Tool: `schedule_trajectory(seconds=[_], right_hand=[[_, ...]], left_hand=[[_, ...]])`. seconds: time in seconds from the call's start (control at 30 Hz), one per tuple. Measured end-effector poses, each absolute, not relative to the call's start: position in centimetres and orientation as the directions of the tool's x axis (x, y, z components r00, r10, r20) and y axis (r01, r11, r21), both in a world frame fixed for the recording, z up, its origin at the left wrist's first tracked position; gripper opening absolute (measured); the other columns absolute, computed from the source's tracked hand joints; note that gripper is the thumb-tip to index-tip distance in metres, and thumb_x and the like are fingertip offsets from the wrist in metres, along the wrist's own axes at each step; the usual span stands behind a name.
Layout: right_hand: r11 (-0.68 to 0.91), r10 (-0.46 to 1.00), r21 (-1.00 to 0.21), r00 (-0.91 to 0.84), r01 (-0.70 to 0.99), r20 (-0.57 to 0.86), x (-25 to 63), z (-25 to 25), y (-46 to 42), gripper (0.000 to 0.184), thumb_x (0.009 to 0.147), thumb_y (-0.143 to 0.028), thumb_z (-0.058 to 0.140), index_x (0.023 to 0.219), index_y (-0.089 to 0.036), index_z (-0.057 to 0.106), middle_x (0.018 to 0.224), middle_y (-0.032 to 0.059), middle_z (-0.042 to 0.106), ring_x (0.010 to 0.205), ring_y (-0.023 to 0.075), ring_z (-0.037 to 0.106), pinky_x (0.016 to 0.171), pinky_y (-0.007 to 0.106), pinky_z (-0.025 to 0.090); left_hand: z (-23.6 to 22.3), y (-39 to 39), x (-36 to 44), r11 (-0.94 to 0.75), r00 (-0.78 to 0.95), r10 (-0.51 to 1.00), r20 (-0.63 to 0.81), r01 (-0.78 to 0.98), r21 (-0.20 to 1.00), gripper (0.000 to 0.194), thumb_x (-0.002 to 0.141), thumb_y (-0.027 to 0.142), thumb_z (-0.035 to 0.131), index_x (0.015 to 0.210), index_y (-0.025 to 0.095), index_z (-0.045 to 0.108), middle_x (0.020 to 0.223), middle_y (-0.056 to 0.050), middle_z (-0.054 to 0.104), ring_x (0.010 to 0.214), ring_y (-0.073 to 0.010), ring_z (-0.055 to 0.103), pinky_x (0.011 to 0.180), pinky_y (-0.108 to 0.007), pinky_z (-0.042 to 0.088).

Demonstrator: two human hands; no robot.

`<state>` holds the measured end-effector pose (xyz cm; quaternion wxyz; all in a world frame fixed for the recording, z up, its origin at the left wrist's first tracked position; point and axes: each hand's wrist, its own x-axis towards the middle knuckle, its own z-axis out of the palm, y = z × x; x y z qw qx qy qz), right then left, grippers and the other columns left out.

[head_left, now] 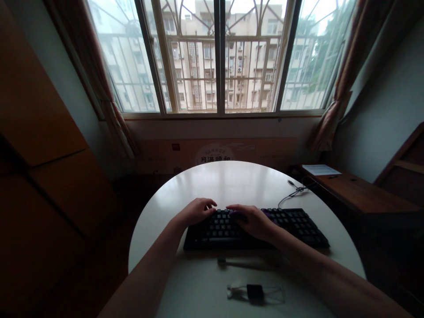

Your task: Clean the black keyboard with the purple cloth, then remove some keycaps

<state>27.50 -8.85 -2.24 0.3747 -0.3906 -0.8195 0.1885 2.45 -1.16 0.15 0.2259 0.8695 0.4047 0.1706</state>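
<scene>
A black keyboard [225, 232] lies on the round white table. My left hand [198, 212] rests at its upper left corner, fingers bent loosely and apart, the tips near the back edge. Over the middle keys is my right hand [253, 221], its index finger stretched toward the back edge. A dark purple lump [239, 216] shows between that finger and the thumb, pressed against the keys; more purple shows on the other side of the hand. What the lump is made of I cannot make out. Part of the keyboard is hidden under the right hand and forearm.
A slim brush-like tool [232, 263] lies before the keyboard, nearer me a wire tool with a black grip [255, 292]. A cable [296, 191] curls behind the keyboard on the white table [205, 181]. On the right, a wooden desk [361, 187] holds a paper sheet [320, 170].
</scene>
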Motion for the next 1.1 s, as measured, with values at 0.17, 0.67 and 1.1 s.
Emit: schedule_trajectory(seconds=[0.17,0.67,1.1], right_hand=[[0.618,0.786,-0.548,-0.452,0.563,0.422,27.4,-2.0,-9.2,0.044,0.086,-0.015,0.055,0.127,-0.029,0.061,0.107,0.0025,0.074,0.096,0.0202,0.07,0.085,0.033,0.053],[0.633,0.769,-0.418,-0.587,0.651,0.252,28.3,0.6,-10.4,0.039,0.091,-0.02,0.052,0.128,-0.03,0.061,0.106,0.0054,0.075,0.095,0.0232,0.07,0.08,0.031,0.049],[0.627,0.776,-0.177,-0.589,0.758,0.226,27.1,0.4,-11.6,0.016,0.099,-0.027,0.038,0.101,-0.021,0.053,0.074,0.0044,0.069,0.062,0.0188,0.061,0.054,0.027,0.027]], left_hand=[[-0.1,-1.1,2.4,-0.585,0.622,0.773,0.127,0.619,0.524,0.034,0.086,0.04,0.054,0.106,0.019,0.072,0.091,-0.006,0.072,0.082,-0.0202,0.067,0.074,-0.029,0.05],[0.1,-1.3,2.5,-0.562,0.613,0.785,0.09,0.642,0.522,0.035,0.086,0.041,0.054,0.107,0.02,0.071,0.095,-0.006,0.073,0.084,-0.0202,0.067,0.076,-0.028,0.05],[0.2,-2.8,4.6,-0.665,0.648,0.741,0.179,0.668,0.335,0.034,0.086,0.039,0.058,0.113,0.021,0.069,0.108,-0.009,0.07,0.102,-0.0259,0.062,0.088,-0.034,0.047]])
